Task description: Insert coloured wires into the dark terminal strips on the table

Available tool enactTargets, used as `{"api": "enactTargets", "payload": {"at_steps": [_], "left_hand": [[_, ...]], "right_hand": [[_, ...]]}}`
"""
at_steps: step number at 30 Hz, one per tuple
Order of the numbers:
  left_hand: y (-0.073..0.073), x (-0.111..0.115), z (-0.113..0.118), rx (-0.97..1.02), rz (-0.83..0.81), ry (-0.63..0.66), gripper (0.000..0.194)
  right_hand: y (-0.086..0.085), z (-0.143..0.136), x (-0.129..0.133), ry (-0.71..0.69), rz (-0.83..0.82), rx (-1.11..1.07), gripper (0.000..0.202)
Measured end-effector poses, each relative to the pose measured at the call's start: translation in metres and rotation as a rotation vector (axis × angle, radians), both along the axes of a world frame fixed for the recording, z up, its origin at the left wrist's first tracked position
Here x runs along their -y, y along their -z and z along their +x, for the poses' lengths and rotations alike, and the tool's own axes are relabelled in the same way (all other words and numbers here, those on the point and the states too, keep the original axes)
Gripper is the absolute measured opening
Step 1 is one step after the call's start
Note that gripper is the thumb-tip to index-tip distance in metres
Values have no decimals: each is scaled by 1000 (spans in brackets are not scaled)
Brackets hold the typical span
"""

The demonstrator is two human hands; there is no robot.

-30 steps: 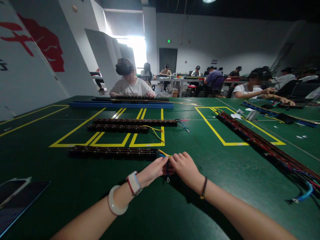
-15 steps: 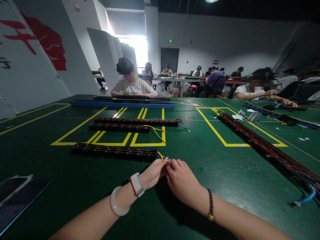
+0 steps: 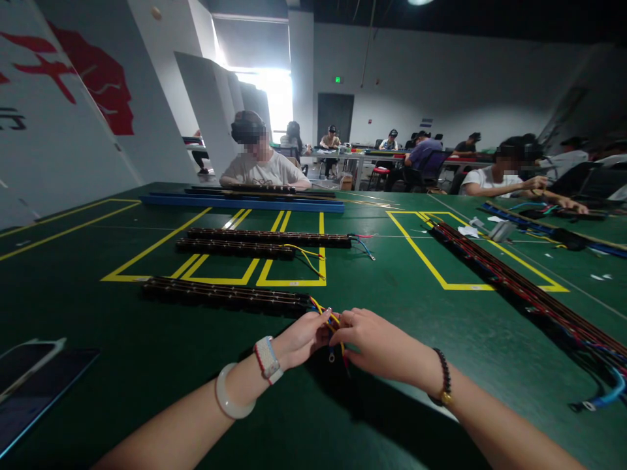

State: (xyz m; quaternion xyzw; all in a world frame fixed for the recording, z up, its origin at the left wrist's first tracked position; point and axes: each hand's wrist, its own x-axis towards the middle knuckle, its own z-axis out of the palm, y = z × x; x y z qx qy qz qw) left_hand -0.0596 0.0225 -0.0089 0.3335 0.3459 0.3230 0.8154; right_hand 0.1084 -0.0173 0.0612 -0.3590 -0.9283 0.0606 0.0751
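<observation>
My left hand (image 3: 301, 338) and right hand (image 3: 379, 346) both pinch the coloured wires (image 3: 329, 320) at the near dark strip's (image 3: 225, 295) right end on the worktop (image 3: 421, 326); two similar strips (image 3: 255, 241) lie beyond, sorting apparently unfinished.

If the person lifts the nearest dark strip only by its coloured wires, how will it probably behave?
The coloured wires, pinched between left hand and right hand, curve loosely, so they are probably floppy. The nearest strip is long, thin and lies flat; it would likely drag or sag rather than rise level. It seems unlikely to roll.
</observation>
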Motion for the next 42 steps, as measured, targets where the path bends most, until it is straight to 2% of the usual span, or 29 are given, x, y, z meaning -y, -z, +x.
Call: {"api": "enactTargets", "payload": {"at_steps": [4,7,9,13,17,22,24,27,31,34,38,42], "left_hand": [[-2,2,1,15,52,45,27],[-4,3,1,19,38,24,30],[-5,4,1,43,30,13,30],[-8,6,1,-3,10,-35,25],[-8,5,0,-47,-26,-18,20],[-7,2,-3,-35,-49,29,19],[-5,1,-4,-32,-49,38,19],[-3,0,-4,-29,-50,34,18],[-3,-1,-3,1,-54,27,20],[-4,0,-2,52,-50,28,24],[-4,1,-3,126,-58,25,23],[-2,0,-1,130,-27,28,21]], "right_hand": [[2,-1,2,-41,-29,23,22],[-5,-2,0,-58,-56,-42,18],[-12,1,-4,-4,-55,-146,20],[-13,18,-23,231,44,-345,19],[11,40,-49,392,122,-361,10],[53,49,-72,403,132,-307,11],[65,48,-76,391,164,-259,12],[73,44,-79,365,234,-153,14],[73,46,-76,351,362,-7,17],[70,52,-69,293,494,-24,14],[66,55,-56,86,631,-117,16],[62,45,-42,-192,679,-72,24]]}}
